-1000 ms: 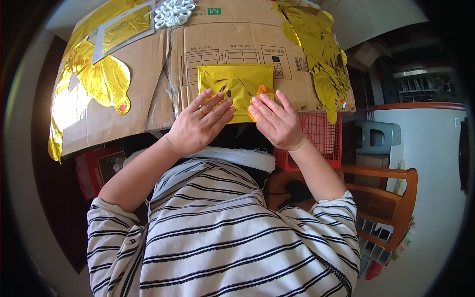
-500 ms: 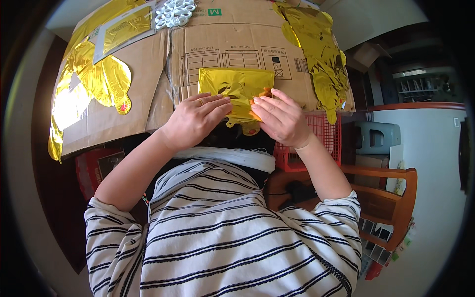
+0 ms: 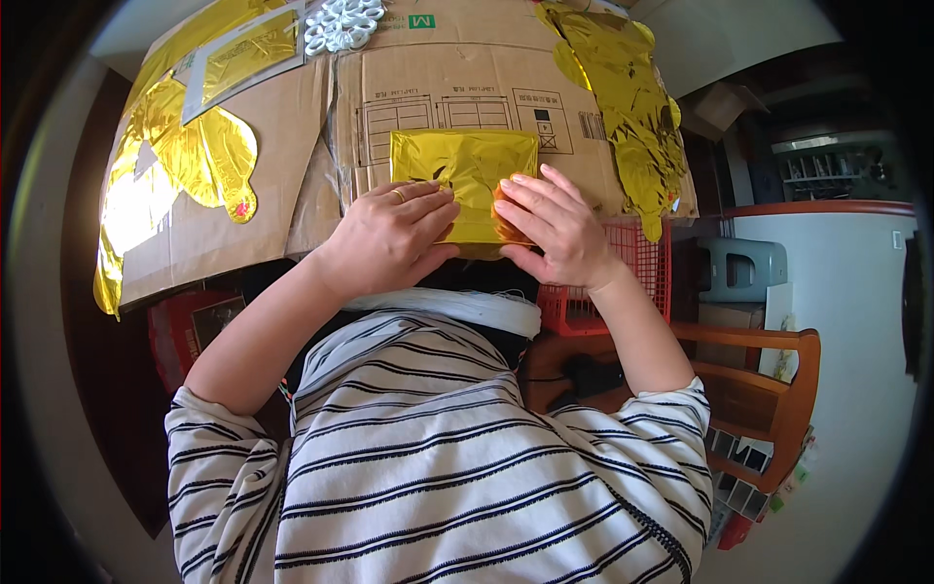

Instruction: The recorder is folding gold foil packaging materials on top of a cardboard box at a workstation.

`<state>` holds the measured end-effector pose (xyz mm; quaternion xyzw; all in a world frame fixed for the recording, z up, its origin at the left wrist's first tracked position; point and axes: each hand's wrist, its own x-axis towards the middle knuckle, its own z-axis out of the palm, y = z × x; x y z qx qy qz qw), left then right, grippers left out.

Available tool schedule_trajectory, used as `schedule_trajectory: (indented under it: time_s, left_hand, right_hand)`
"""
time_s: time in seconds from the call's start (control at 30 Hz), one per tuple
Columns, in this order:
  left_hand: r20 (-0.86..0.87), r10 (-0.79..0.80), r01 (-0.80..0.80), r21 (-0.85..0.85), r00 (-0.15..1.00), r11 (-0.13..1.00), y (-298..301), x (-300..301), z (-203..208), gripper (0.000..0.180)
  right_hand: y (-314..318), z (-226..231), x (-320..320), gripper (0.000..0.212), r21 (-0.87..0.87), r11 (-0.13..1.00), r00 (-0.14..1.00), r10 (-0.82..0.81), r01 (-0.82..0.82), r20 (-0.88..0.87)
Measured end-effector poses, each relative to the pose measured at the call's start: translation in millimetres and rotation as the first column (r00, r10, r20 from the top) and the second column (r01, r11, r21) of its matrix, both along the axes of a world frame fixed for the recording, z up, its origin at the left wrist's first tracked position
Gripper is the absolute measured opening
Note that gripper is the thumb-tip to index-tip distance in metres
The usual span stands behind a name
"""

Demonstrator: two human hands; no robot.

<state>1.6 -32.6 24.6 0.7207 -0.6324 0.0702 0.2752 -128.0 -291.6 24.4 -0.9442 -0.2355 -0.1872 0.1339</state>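
Observation:
A gold foil sheet [image 3: 465,161], folded into a rough rectangle, lies at the cardboard's near edge in front of me. My left hand [image 3: 394,232] lies over its near left corner, fingers stretched out side by side and the thumb at the near edge. At the right side of the foil, my right hand [image 3: 559,229] rests with long, slightly spread fingers, its thumb apart at the near edge. Orange reflections of the hand show in the foil there. The foil under both hands is hidden.
Flat gold foil balloons lie on the cardboard [image 3: 467,73], one at the left [image 3: 219,151] and a stack at the right [image 3: 628,107]. A clear packet [image 3: 243,63] and a bundle of white rings [image 3: 343,26] sit farther back. A red basket [image 3: 637,258] and wooden chair [image 3: 793,389] stand at right.
The rounded foil ends that hung toward me at the near edge have gone from sight, and that edge looks straighter. My right thumb has come into view; both hands shifted slightly.

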Motion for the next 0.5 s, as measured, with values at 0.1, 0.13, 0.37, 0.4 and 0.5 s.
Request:
schedule_trajectory:
  time_s: [0.1, 0.13, 0.37, 0.4, 0.5]
  left_hand:
    - [0.082, -0.003, 0.005, -0.025, 0.997, 1.000, -0.3, -1.6, -4.6, 0.037]
    - [0.108, 0.005, 0.000, -0.044, 0.994, 0.999, -0.9, -2.4, -8.1, 0.036]
    - [0.227, 0.045, -0.022, -0.105, 0.973, 0.994, -2.4, -3.3, -25.7, 0.044]
    - [0.220, 0.043, -0.021, -0.102, 0.974, 0.995, -2.4, -3.5, -24.8, 0.044]
    - [0.198, 0.042, -0.024, -0.091, 0.979, 0.996, -3.3, -4.4, -20.1, 0.044]
  right_hand:
    - [1.7, -7.5, -1.8, 0.056, -0.079, 0.997, 0.999, -0.014, 0.017, 0.050]
    - [1.3, -10.6, -1.8, 0.056, -0.106, 0.994, 0.997, -0.016, 0.024, 0.075]
    - [9.4, -18.2, -12.5, 0.042, 0.033, 0.991, 0.939, -0.136, 0.132, 0.315]
    - [10.8, -19.9, -18.7, 0.039, 0.089, 0.982, 0.941, -0.185, 0.166, 0.284]
    - [20.2, -38.6, -38.2, 0.028, 0.353, 0.905, 0.932, -0.316, 0.239, 0.179]
